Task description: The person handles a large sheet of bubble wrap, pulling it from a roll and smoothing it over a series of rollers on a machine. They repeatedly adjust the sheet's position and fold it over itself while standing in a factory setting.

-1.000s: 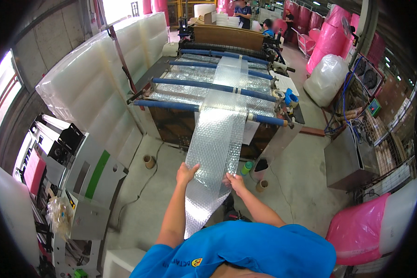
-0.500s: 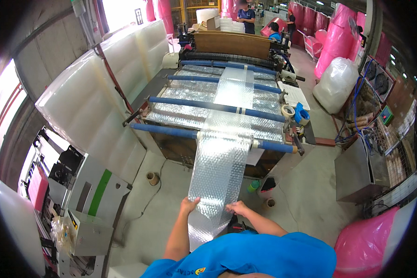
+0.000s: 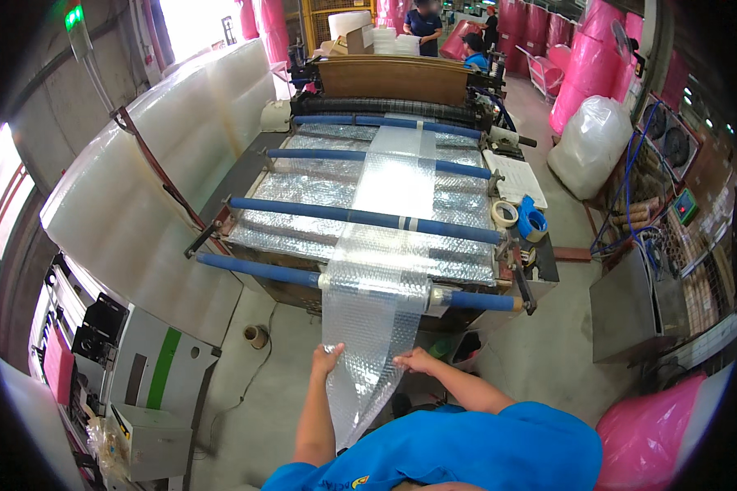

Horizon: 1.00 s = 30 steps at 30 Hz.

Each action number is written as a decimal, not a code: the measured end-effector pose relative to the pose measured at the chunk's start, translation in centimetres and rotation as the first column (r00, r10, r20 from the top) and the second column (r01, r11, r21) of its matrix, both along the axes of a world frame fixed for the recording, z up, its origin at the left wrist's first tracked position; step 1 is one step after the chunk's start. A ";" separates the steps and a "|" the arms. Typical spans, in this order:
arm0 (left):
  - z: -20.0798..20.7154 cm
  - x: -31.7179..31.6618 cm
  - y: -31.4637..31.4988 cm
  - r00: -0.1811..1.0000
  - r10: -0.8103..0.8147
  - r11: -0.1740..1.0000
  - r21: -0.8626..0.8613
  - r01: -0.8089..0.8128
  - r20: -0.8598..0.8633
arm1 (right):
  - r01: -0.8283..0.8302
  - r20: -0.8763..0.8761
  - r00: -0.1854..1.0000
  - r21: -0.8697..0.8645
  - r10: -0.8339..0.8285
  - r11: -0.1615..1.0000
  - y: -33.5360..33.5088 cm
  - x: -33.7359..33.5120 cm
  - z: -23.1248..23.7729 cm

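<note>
A long clear sheet of bubble wrap (image 3: 377, 258) runs down the middle of the machine bed, over the blue front roller (image 3: 475, 299), and hangs toward me. At its left edge, my left hand (image 3: 327, 360) is closed on the film, thumb on top. On the right edge, my right hand (image 3: 418, 361) pinches the film between thumb and fingers. Between my hands the sheet sags into a slanting fold, and its lower end drops in front of my blue shirt. Fingers beneath the film are partly hidden.
Blue rollers cross the machine, with tape rolls (image 3: 532, 221) at its right corner. A wrapped white stack (image 3: 164, 180) stands left, a grey cabinet (image 3: 160, 368) lower left. A metal box (image 3: 630, 307) and pink bundle (image 3: 651, 430) are right. Several people work beyond the machine.
I am closer to the machine, and the stretch of bubble wrap between the front roller and my hands is shorter. Both hands keep their hold, and the film between them is more folded.
</note>
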<state>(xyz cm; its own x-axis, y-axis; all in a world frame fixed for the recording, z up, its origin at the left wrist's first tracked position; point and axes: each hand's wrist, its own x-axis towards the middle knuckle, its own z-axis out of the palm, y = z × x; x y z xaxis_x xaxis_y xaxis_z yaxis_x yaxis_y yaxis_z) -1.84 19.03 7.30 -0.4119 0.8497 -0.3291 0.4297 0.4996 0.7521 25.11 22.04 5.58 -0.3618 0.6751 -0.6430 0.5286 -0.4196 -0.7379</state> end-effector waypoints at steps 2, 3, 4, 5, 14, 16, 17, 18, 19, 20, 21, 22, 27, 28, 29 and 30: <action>0.9 0.2 1.9 0.999 0.015 0.996 0.083 -0.018 0.043 | 0.054 -0.063 0.997 0.068 -0.050 0.996 1.6 0.0 1.1; 1.7 0.3 2.7 0.998 0.012 0.992 0.121 -0.019 0.061 | 0.079 -0.041 0.996 0.087 -0.076 0.993 2.3 0.0 2.0; 2.5 0.3 3.4 0.997 0.011 0.987 0.161 -0.024 0.076 | 0.110 -0.070 0.992 0.114 -0.102 0.987 2.9 -0.2 2.7; 2.8 0.3 4.0 0.993 0.034 0.981 0.185 -0.055 0.117 | 0.141 -0.100 0.987 0.140 -0.128 0.980 3.4 -0.3 3.4; 7.6 1.7 0.7 0.969 -0.155 0.977 0.174 0.122 0.192 | 0.438 -0.564 0.671 -0.222 -0.481 0.871 0.2 -3.2 5.8; 8.4 2.0 -1.7 0.926 -0.202 0.979 0.092 0.182 0.318 | 0.408 -0.560 0.680 -0.246 -0.472 0.879 -1.6 -3.4 5.0; 6.8 1.4 -2.7 0.949 -0.178 0.984 0.050 0.171 0.262 | 0.380 -0.551 0.697 -0.261 -0.460 0.888 -2.5 -3.6 4.4; 4.0 0.4 -3.6 0.967 -0.148 0.989 0.007 0.149 0.206 | 0.346 -0.540 0.716 -0.276 -0.443 0.897 -3.2 -3.8 4.1; 1.7 -0.5 -4.6 0.981 -0.123 0.991 -0.039 0.130 0.151 | 0.348 -0.526 0.726 -0.275 -0.443 0.896 -4.1 -4.0 4.0; 0.2 -1.2 -5.6 0.968 -0.156 0.982 -0.078 0.174 0.196 | 0.353 -0.513 0.733 -0.273 -0.446 0.895 -4.9 -4.1 4.1; -0.9 -1.9 -6.7 0.953 -0.183 0.970 -0.115 0.216 0.241 | 0.355 -0.501 0.741 -0.272 -0.447 0.894 -5.8 -4.2 4.2; -0.3 -2.2 -7.5 0.933 -0.219 0.952 -0.148 0.269 0.285 | 0.366 -0.499 0.736 -0.276 -0.457 0.889 -6.6 -4.2 4.4; 2.5 -2.7 -15.1 0.932 -0.214 0.923 -0.252 0.291 0.293 | 0.407 -0.451 0.755 -0.248 -0.476 0.879 -11.9 -4.7 3.3; 2.5 -3.0 -17.1 0.936 -0.194 0.924 -0.264 0.275 0.295 | 0.410 -0.443 0.757 -0.250 -0.480 0.877 -13.3 -5.2 2.9; 1.9 -3.4 -18.7 0.957 -0.162 0.952 -0.217 0.216 0.242 | 0.408 -0.451 0.748 -0.268 -0.488 0.873 -14.8 -5.7 2.5; 0.8 -3.9 -20.1 0.974 -0.125 0.973 -0.168 0.158 0.189 | 0.405 -0.459 0.738 -0.286 -0.495 0.869 -16.2 -6.2 2.2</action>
<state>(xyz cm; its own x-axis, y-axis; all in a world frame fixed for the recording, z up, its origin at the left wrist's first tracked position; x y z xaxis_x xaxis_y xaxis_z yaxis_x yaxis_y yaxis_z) -5.72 -1.08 8.11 -0.2136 0.8148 -0.5390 0.3750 0.5779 0.7249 18.86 5.83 7.74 -0.3410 0.7490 -0.5681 -0.1781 -0.6448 -0.7433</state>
